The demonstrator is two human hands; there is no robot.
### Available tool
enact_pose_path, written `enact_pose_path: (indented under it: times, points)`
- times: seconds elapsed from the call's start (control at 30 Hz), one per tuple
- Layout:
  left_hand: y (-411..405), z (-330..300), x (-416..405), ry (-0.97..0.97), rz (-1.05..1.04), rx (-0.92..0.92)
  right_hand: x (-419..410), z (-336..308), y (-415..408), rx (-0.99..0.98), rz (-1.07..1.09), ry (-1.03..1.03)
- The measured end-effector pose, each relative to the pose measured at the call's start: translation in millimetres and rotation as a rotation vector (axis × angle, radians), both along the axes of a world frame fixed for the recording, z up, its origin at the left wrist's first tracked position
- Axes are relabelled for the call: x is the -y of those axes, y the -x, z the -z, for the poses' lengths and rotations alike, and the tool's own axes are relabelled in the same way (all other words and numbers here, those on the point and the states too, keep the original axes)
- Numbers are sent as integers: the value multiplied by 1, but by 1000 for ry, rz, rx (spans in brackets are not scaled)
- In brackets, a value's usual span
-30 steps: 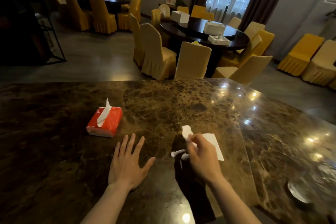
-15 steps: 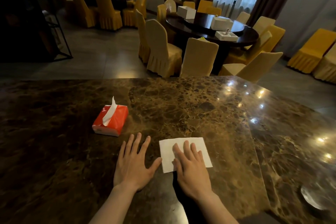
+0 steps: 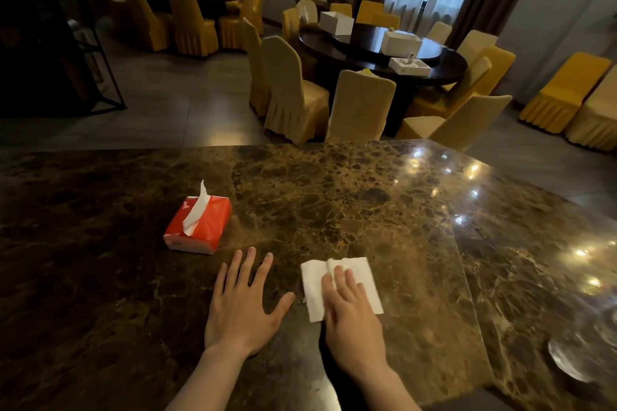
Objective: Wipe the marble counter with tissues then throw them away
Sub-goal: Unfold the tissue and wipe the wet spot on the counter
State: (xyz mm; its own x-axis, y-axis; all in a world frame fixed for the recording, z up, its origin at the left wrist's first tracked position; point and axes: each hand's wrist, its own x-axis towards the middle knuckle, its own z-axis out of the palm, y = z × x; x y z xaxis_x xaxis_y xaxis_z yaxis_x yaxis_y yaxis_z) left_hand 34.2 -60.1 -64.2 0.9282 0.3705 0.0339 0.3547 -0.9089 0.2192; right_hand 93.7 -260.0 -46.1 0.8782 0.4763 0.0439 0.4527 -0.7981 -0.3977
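Observation:
A white tissue (image 3: 362, 272) lies on the brown marble counter (image 3: 334, 203), slightly rumpled along a fold near its far edge. My right hand (image 3: 350, 314) presses flat on the tissue's near half, fingers together. My left hand (image 3: 245, 304) rests palm down on the bare marble just left of the tissue, fingers spread, holding nothing. A red tissue pack (image 3: 198, 225) with one white tissue sticking up stands on the counter, beyond and left of my left hand.
A shiny round object (image 3: 574, 357) sits blurred at the counter's near right. Beyond the counter's far edge stand yellow-covered chairs (image 3: 362, 103) and a dark round table (image 3: 380, 50) with white boxes. A dark metal rack (image 3: 50, 43) is at the far left.
One second ago my right hand held the tissue pinched above the counter. It then laid it flat and now presses on it, the tissue pushed right and rumpled. My left hand stayed put.

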Motion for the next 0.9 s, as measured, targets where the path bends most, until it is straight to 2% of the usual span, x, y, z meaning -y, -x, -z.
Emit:
enact_pose_path:
  times: [0.1, 0.3, 0.4, 0.57, 0.63, 0.73, 0.8, 0.9]
  points:
    - [0, 0, -1, 3, 4, 0, 6, -5, -2, 11, -6, -7]
    - [2, -5, -1, 45, 18, 10, 28, -21, -22, -4, 263, -26]
    - [4, -7, -3, 82, 32, 28, 20, -20, -13, 31, 219, -78]
    - [5, -7, -3, 99, 13, 47, 4, -24, -3, 44, 81, -324]
    - [7, -9, -6, 65, -10, 27, -10, -26, 4, 28, -61, -256]
    - [14, -8, -16, 11, -24, -6, -25, -14, 15, 23, -206, -49]
    - [19, -6, -22, 8, -22, -24, -20, -6, 16, 27, -183, 24]
    - [20, -4, -24, 21, -23, -18, 6, -3, 4, 41, -42, 31]
